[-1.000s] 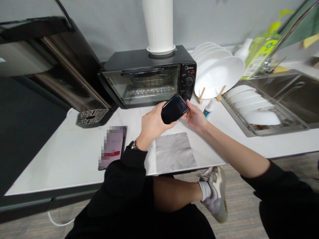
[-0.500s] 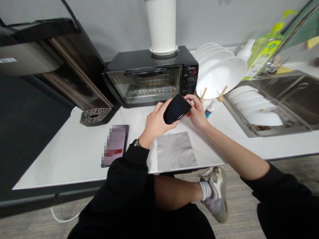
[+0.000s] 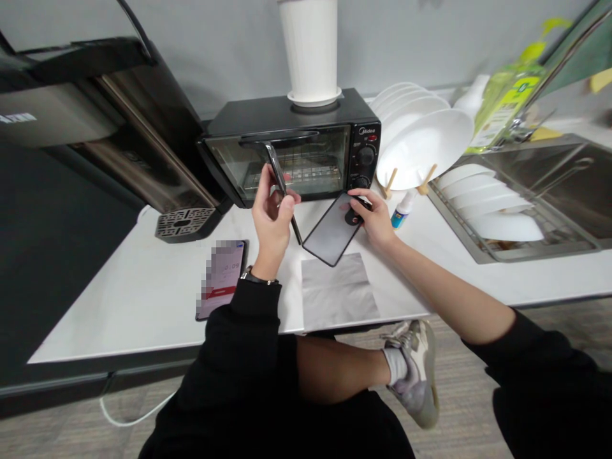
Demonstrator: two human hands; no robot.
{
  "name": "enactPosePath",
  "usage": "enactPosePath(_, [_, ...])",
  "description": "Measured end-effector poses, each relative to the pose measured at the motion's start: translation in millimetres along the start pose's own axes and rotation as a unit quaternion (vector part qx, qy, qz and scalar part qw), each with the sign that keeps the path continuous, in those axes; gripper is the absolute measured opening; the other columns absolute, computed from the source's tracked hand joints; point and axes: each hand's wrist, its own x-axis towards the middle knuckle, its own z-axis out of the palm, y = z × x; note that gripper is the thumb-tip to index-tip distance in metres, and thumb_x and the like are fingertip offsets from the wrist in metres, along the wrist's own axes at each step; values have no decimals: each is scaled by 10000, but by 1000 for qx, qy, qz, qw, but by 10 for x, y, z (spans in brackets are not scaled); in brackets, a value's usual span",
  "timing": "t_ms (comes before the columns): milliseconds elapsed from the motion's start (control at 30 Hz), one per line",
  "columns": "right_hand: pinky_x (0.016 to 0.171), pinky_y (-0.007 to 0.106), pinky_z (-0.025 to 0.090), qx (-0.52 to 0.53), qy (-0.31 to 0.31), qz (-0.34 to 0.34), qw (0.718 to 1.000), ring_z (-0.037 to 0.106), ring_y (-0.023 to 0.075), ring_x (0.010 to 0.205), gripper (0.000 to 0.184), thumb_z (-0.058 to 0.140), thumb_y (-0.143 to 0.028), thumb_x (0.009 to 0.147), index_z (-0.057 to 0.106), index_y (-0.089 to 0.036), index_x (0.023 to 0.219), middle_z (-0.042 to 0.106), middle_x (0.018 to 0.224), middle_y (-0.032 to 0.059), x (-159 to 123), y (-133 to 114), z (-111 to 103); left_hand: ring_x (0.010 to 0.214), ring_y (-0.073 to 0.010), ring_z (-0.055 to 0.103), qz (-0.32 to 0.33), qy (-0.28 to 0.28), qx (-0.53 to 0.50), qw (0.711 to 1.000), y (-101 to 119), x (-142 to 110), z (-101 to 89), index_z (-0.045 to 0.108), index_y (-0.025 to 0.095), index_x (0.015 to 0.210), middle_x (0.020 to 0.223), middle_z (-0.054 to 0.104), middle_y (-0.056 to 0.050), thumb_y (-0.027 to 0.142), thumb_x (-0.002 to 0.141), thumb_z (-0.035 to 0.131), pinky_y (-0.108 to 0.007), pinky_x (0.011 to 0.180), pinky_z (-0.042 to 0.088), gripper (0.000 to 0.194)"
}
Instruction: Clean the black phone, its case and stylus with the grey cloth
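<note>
My left hand (image 3: 272,223) grips a black phone (image 3: 278,171) turned edge-on, fingers on one side and thumb on the other, in front of the toaster oven (image 3: 287,172). In my right hand (image 3: 377,220) is a phone case (image 3: 329,233) with a black rim and a greyish see-through back, pinched at its upper end near a dark round part. The case tilts over the counter, apart from the phone. Below it lies a grey cloth (image 3: 340,293). A small spray bottle (image 3: 400,213) stands just right of my right hand. Another phone (image 3: 224,277) with a lit screen lies left of my left wrist.
A drinks machine (image 3: 129,127) stands at the left. A white pot (image 3: 310,51) sits on the oven. White plates (image 3: 421,146) lean in a rack, beside a green pump bottle (image 3: 509,95). Bowls (image 3: 507,226) rest in a wire basket at the sink (image 3: 574,172).
The phone and case have come apart. My left hand has moved left with the phone and turned it on edge, while my right hand keeps the case, which now tilts downward.
</note>
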Motion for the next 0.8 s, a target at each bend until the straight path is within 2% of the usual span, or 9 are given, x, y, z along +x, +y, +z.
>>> enactPosePath(133, [572, 288, 489, -4, -18, -7, 1000, 609, 158, 617, 285, 773, -404, 768, 703, -297, 1023, 737, 769, -26, -48, -130, 9, 1177, -258, 657, 15, -13, 74, 997, -45, 39, -15, 373, 282, 1601, 1388, 559, -119, 680, 905, 599, -412, 991, 577, 834])
enactPosePath(200, [554, 300, 458, -7, -23, -14, 1000, 583, 164, 600, 263, 723, -361, 751, 711, -297, 1006, 733, 770, -21, -74, -202, -3, 1278, -261, 612, 22, -57, 140, 988, -32, 37, -10, 381, 225, 1605, 1351, 578, -115, 552, 868, 701, -403, 1096, 520, 867])
enactPosePath(300, [554, 314, 429, -12, -21, -27, 999, 558, 179, 605, 300, 634, -304, 701, 715, -298, 990, 718, 752, -17, -109, -278, -34, 1287, -257, 613, 19, -128, 205, 970, 16, 25, -12, 410, 192, 1593, 1340, 620, -107, 399, 824, 763, -403, 1147, 479, 871])
enactPosePath(533, [563, 330, 382, -25, -4, -35, 999, 551, 214, 639, 359, 551, -320, 643, 690, -295, 974, 686, 738, 2, -129, -315, -61, 1361, -315, 603, -8, -284, 283, 916, 44, -30, -14, 440, 170, 1586, 1511, 592, -143, 385, 813, 780, -451, 1161, 481, 872])
enactPosePath(667, [589, 350, 407, -31, -13, -26, 999, 583, 239, 671, 351, 558, -360, 650, 681, -300, 974, 683, 748, 12, -125, -301, -44, 1422, -303, 563, 12, -345, 273, 898, -15, -84, 19, 473, 196, 1564, 1558, 567, -131, 338, 836, 756, -443, 1191, 461, 794])
enactPosePath(800, [566, 354, 394, -26, -32, -17, 999, 560, 224, 595, 368, 549, -371, 645, 665, -305, 988, 690, 739, 8, -122, -274, -28, 1482, -288, 504, 42, -396, 246, 884, -62, -127, 74, 461, 190, 1569, 1608, 513, -153, 251, 855, 727, -466, 1235, 409, 764])
